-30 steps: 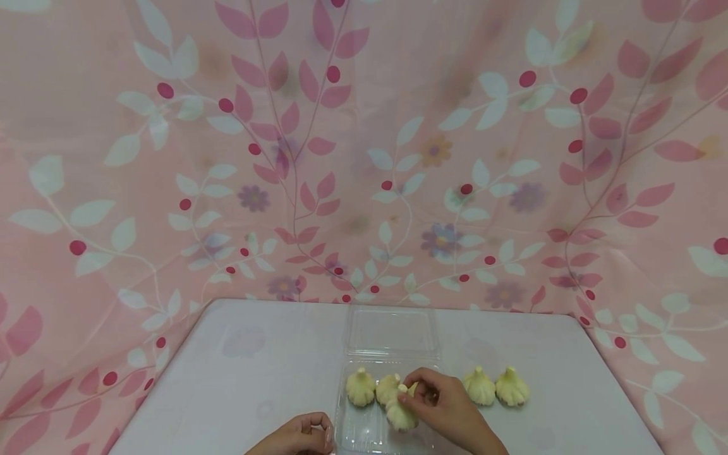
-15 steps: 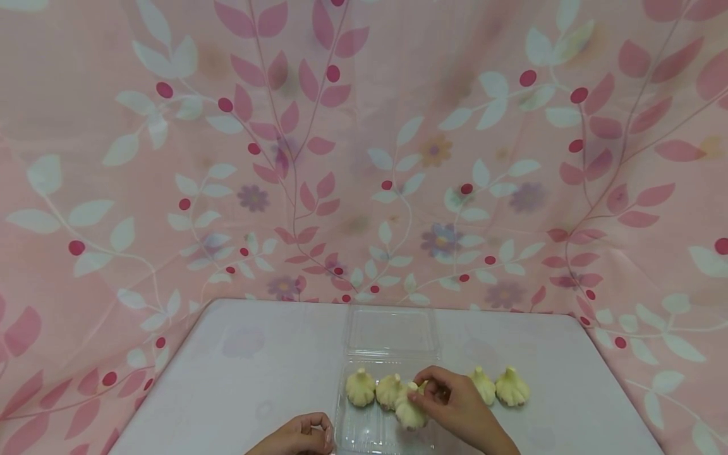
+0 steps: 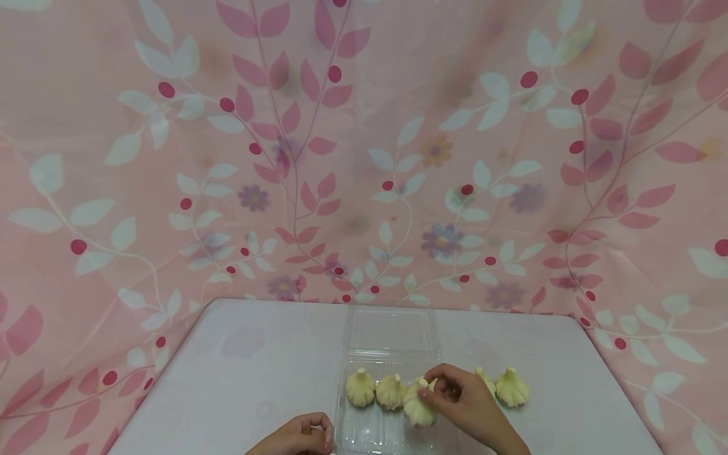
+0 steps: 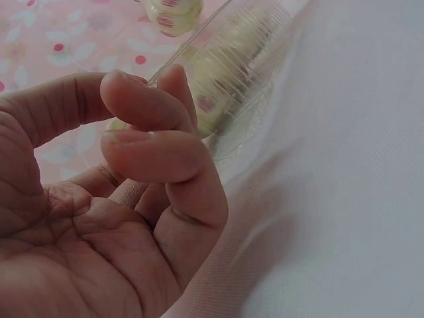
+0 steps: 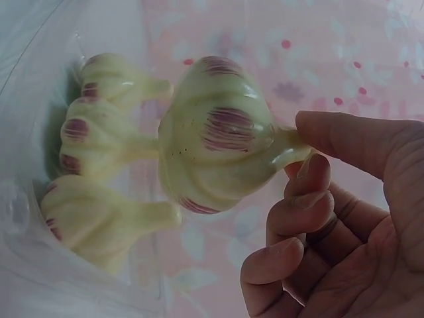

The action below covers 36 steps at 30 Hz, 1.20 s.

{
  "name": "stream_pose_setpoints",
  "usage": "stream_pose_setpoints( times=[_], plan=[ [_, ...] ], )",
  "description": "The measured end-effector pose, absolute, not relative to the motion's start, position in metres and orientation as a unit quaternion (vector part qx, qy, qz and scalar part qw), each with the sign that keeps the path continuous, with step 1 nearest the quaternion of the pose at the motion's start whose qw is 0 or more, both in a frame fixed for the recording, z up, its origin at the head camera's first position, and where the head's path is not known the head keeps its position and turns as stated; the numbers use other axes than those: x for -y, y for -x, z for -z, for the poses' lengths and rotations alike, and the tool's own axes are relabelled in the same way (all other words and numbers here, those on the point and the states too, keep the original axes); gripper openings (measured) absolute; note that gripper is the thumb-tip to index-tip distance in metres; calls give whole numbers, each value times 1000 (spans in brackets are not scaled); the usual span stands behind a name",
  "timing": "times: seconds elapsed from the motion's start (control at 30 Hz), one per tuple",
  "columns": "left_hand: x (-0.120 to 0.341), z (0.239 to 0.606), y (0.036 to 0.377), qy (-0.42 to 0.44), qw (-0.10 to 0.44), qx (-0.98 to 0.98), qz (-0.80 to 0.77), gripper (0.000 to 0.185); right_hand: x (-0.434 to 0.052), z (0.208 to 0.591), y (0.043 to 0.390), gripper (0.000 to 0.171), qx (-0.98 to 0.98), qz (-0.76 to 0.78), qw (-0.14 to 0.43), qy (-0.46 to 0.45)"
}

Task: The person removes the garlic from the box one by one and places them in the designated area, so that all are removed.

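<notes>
Over tray point(image 3: 364, 436), right hand point(image 3: 463, 404) (pinching) garlic point(image 3: 419, 407)

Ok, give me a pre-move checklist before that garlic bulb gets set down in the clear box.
1. Bulb held securely: ok, the right hand pinches the garlic bulb by its stem.
2. Box lid out of the way: ok, the clear box has its lid open toward the back.
3. Free space in the box: ok, two bulbs line the back and the front is bare.
4. Box steadied: cannot tell, the left hand lies beside its edge, contact unclear.
5. Bulbs left outside: ok, two wait on the table.
</notes>
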<state>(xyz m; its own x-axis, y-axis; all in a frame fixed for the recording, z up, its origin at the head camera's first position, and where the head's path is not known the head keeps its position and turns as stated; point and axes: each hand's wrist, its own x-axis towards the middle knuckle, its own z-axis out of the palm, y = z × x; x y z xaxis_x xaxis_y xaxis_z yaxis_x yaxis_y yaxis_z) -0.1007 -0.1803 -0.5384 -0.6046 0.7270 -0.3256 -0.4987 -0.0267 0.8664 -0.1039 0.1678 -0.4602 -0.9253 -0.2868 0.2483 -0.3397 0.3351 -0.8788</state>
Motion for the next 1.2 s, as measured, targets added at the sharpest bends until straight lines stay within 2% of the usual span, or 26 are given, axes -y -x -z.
stream_pose_setpoints(
  times=[0.33,0.57,0.9,1.2],
  plan=[
    [180,535,100,-114,423,-555,-707,7,-175,460,105,19,822,-538,20,-185],
    [180,533,100,-117,421,-556,-707,10,-182,457,106,20,834,-531,17,-149],
    [179,534,101,-107,424,-564,-700,5,-194,454,106,20,838,-530,11,-132],
    [179,536,101,-109,426,-564,-699,6,-205,450,105,18,840,-528,41,-121]
  ],
)
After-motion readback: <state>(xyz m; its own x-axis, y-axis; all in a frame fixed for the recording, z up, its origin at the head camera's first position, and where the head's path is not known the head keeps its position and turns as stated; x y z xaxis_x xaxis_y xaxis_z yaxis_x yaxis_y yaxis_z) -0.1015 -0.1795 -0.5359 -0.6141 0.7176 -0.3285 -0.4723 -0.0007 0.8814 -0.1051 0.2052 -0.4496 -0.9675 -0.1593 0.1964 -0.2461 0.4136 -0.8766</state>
